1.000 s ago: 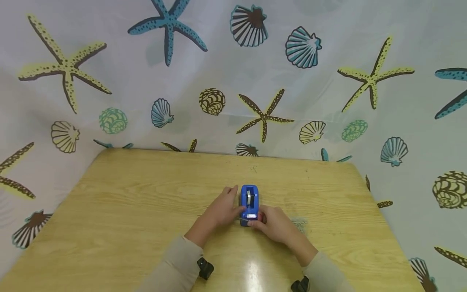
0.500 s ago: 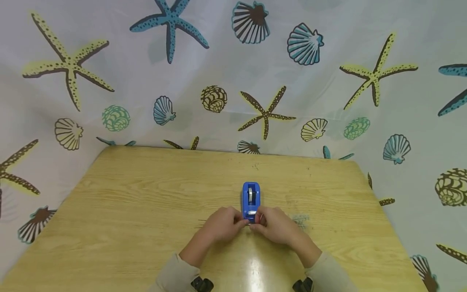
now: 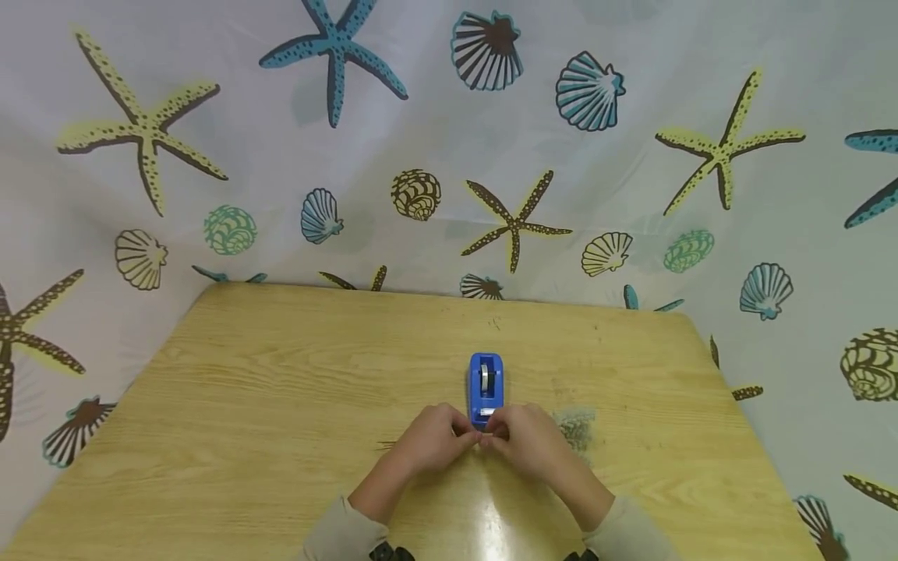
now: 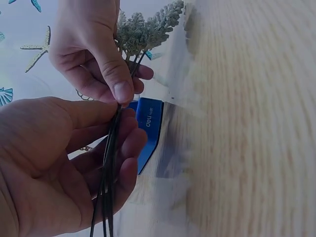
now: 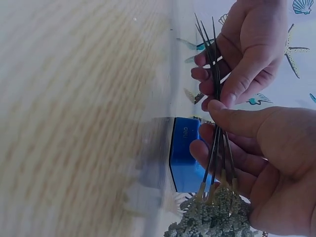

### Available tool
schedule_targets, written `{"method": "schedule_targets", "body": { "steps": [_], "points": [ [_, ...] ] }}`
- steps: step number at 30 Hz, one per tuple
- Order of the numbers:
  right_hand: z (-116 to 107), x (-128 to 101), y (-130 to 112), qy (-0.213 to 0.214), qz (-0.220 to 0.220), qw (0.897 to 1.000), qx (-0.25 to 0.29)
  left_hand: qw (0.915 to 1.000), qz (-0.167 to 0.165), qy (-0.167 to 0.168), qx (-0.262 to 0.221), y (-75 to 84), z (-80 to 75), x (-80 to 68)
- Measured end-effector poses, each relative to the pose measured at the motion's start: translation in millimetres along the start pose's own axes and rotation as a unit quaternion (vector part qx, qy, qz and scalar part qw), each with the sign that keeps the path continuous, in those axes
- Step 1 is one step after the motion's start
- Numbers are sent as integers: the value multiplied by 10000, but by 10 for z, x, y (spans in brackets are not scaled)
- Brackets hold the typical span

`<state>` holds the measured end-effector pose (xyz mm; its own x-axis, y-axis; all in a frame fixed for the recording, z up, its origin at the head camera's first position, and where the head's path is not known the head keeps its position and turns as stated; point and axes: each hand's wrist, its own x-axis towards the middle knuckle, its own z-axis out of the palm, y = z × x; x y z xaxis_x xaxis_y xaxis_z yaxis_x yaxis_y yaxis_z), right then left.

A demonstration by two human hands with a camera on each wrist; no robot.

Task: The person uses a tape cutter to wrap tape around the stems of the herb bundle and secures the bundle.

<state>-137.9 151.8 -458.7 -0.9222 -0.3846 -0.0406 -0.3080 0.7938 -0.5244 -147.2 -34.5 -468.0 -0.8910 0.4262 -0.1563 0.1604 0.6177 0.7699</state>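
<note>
A bunch of thin dark stems [image 5: 216, 148] with knobbly grey-green flower heads [image 5: 212, 217] lies across both hands. My left hand [image 3: 429, 442] pinches the stems between thumb and fingers, their bare ends running down over its palm in the left wrist view. Close beside it, thumb tips nearly meeting, my right hand [image 3: 532, 442] pinches the same stems nearer the flower heads. Just beyond the fingertips stands a blue tape dispenser [image 3: 477, 402] with a roll [image 3: 484, 379] in it. Whether tape lies around the stems is hidden by the thumbs.
The wooden table [image 3: 295, 374] spreads around the hands. A white curtain [image 3: 421, 101] printed with starfish and shells hangs along its back and sides.
My left hand has come away from the tape dispenser, back toward the person, and now meets my right hand at the stems. The dispenser stays in place on the table.
</note>
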Motion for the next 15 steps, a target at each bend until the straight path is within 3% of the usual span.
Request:
{"method": "schedule_targets", "body": {
  "steps": [15],
  "points": [
    [25, -34, -99, 289, -269, 9975, -580, 9987, 320, 384, -121, 26, 4, -53]
  ]
}}
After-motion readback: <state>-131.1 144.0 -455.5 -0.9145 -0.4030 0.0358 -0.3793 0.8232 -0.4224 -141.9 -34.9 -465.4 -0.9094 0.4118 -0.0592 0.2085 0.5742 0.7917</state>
